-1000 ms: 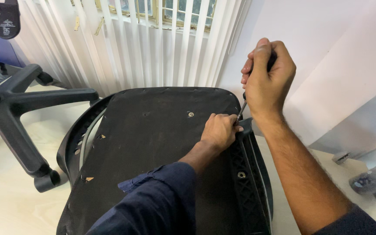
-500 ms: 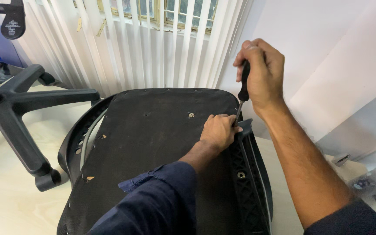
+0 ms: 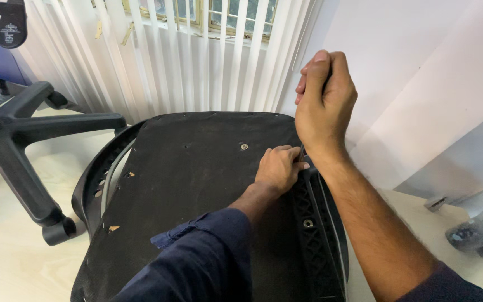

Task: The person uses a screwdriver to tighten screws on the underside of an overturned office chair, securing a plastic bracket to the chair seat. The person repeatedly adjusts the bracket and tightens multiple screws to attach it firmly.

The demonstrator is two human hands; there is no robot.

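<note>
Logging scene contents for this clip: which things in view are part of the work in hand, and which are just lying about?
In use:
- upturned chair seat, black underside up
- screwdriver, gripped by the right hand, mostly hidden in the fist
- left hand, resting on the seat by the ribbed side bracket

Lying about:
- five-star chair base
- clear bag, contents unclear
- window blinds

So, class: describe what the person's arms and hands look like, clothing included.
Both hands are bare, with no gloves, rings or watch visible. The left hand has a dark navy sleeve pushed up the forearm. The right hand has a bare forearm, with a dark sleeve edge near the elbow.
</note>
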